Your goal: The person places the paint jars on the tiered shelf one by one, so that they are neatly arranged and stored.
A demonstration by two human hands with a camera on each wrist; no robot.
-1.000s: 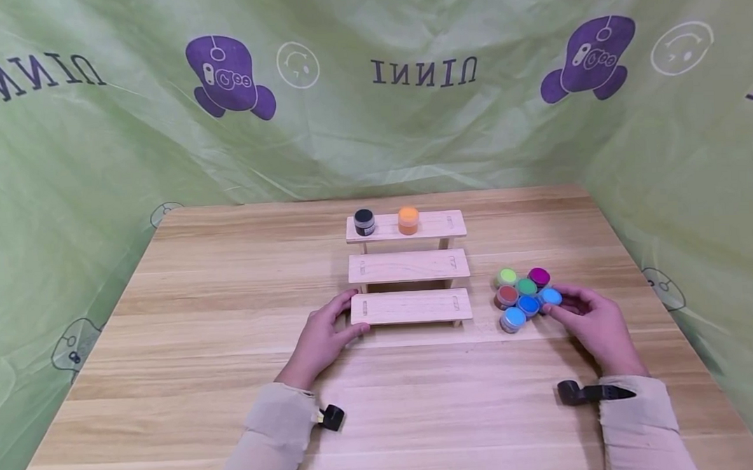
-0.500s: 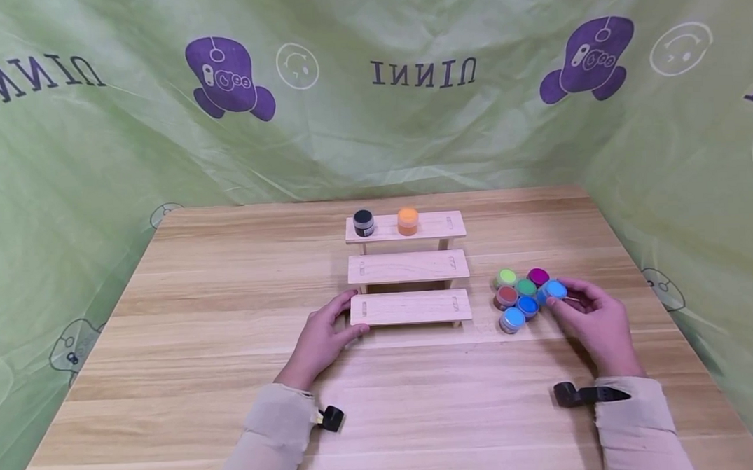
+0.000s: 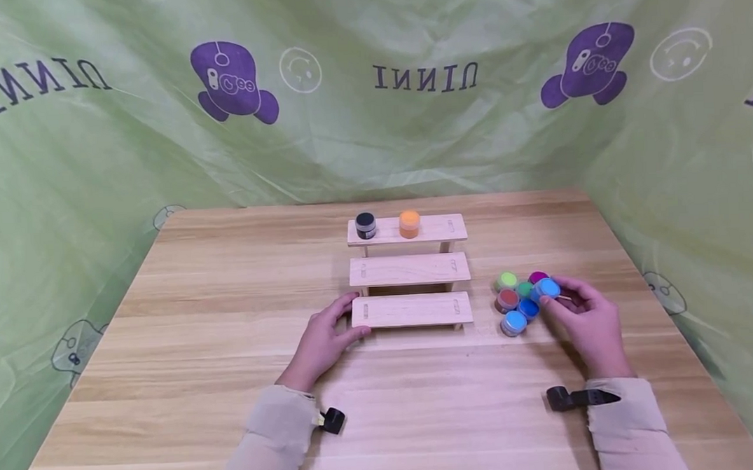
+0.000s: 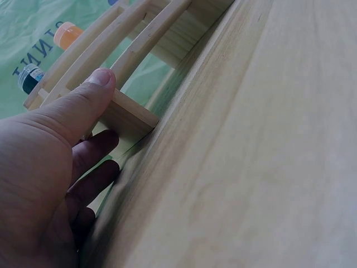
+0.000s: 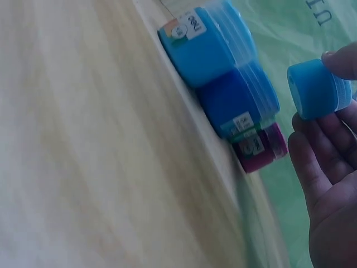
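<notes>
My right hand [image 3: 591,324] pinches a light blue paint jar [image 5: 315,89] between thumb and fingers. The right wrist view shows that jar raised off the table, apart from the others. Beside it in the head view stand a second light blue jar [image 3: 513,323], a dark blue jar [image 3: 528,308], a brown-red jar [image 3: 508,300], a light green jar [image 3: 507,280], a green jar [image 3: 525,289] and a partly hidden magenta jar [image 3: 537,277]. My left hand [image 3: 318,346] grips the left end of the lowest step of a three-step wooden rack [image 3: 411,310], thumb [image 4: 100,84] on its front edge.
A black jar [image 3: 366,225] and an orange jar [image 3: 410,224] stand on the rack's top step, left and middle. The wooden table [image 3: 227,283] meets a green printed curtain [image 3: 372,144] at the back and sides.
My right hand has lifted the light blue jar from the cluster and moved slightly left with it, over the green and magenta jars' edges. My left hand keeps its grip on the rack.
</notes>
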